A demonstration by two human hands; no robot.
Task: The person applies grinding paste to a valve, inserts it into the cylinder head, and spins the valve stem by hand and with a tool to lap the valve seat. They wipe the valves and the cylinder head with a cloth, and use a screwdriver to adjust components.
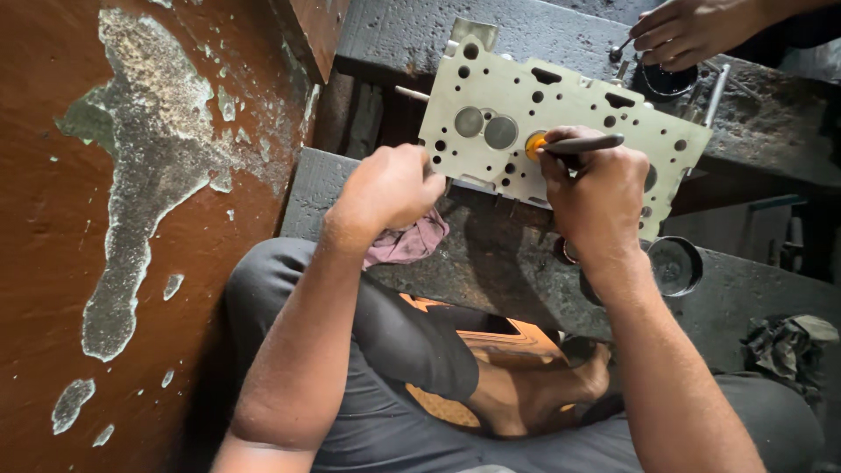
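— Pale grey metal fills the middle of your head view: a flat cylinder head [561,131] full of round holes and ports, lying tilted on a dark, greasy surface [491,263]. What are your hands doing around it?

— Your left hand [390,188] is curled shut at the head's near left edge, knuckles up, pressing against the casting; whether it pinches anything I cannot tell. Your right hand [596,197] is closed around a dark stick-like tool [583,143], which lies across the top of your fist.

— Where does the tool end?

— Its tip carries an orange cup [534,144], and that cup sits on the head's face, just right of two round grey valve discs [486,127] seated side by side.

— What else lies near the head?

— A pinkish rag [412,241] is bunched on the surface just below the head's near edge, under your left wrist. A dark round bowl-like part [674,263] rests off the head's lower right corner. Beyond the head's far right corner, another person's hand [692,31] hovers with fingers bent over a black ring-shaped part [666,83], with a few thin metal rods [714,92] beside it. Left of the head is a brown floor with grey patches of worn paint [131,175]. Your folded legs in dark trousers [394,342] sit below the surface.
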